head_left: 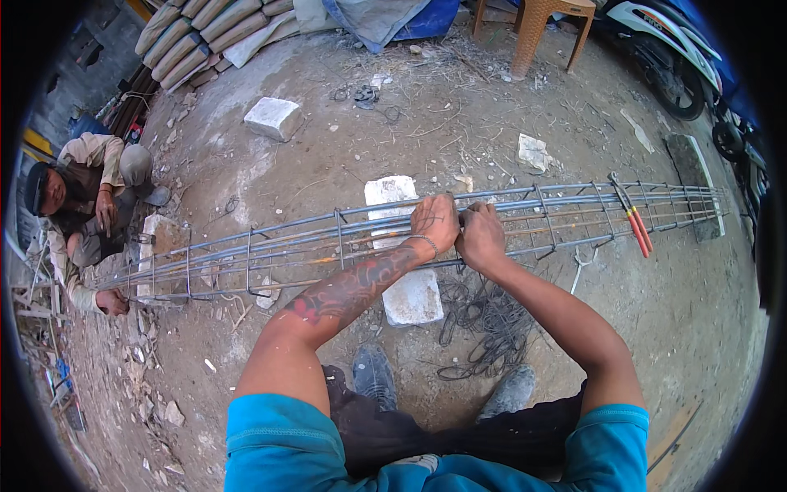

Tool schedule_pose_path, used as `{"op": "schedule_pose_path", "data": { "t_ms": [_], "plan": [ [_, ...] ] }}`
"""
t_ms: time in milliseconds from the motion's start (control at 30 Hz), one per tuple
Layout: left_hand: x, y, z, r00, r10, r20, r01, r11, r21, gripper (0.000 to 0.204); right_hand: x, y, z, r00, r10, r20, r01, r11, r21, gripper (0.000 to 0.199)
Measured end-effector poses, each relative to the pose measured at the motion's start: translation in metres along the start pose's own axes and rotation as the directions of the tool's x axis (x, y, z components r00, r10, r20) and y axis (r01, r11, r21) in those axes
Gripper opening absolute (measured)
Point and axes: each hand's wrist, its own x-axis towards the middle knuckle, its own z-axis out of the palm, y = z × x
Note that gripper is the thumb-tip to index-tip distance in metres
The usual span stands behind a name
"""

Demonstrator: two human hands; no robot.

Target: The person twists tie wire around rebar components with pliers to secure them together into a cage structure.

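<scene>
A long rebar cage point(566, 201) of thin steel bars with square stirrups stretches across in front of me. My left hand point(435, 223) is closed around its bars near the middle. Right beside it, my right hand point(482, 238) is closed on the cage too, the knuckles almost touching the left. My fingertips are partly hidden, so any tie wire between them does not show. Pincers with red and yellow handles point(638, 232) hang on the cage to the right. White blocks point(412, 298) lie under the bars below my hands.
At the far left a crouching co-worker point(98, 189) has one hand at the cage's end. Black tie wire point(500, 328) lies tangled near my shoes. Another white block point(273, 119), stacked sacks point(221, 29), a brown plastic stool point(537, 33) and a parked motorbike point(668, 57) stand beyond.
</scene>
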Motion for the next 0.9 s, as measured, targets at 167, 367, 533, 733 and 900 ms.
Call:
{"op": "schedule_pose_path", "data": {
  "t_ms": [167, 367, 533, 733, 900],
  "plan": [
    [-0.011, -0.007, 0.005, 0.995, -0.041, -0.091, 0.022, 0.98, -0.196, 0.013, 0.001, 0.003, 0.006, 0.998, -0.065, 0.004, 0.066, 0.998, -0.025, 0.021],
    [-0.022, -0.011, -0.005, 0.994, 0.018, -0.104, -0.056, 0.927, -0.371, 0.015, -0.001, 0.006, -0.009, 0.997, -0.053, 0.063, 0.047, 0.994, 0.099, 0.027],
    [-0.019, -0.01, -0.014, 0.996, 0.086, 0.006, -0.079, 0.934, -0.347, 0.014, -0.022, -0.003, -0.038, 0.995, -0.088, -0.047, 0.09, 0.996, 0.026, 0.037],
    [-0.015, -0.01, -0.013, 0.989, 0.148, -0.001, -0.147, 0.982, -0.115, 0.015, -0.023, 0.006, -0.045, 0.922, 0.106, 0.373, -0.156, 0.982, 0.105, 0.037],
    [-0.011, -0.014, -0.016, 0.988, 0.095, 0.125, -0.051, 0.948, -0.314, 0.015, -0.019, 0.016, -0.029, 0.952, 0.024, 0.304, -0.105, 0.962, 0.252, 0.025]
  ]
}}
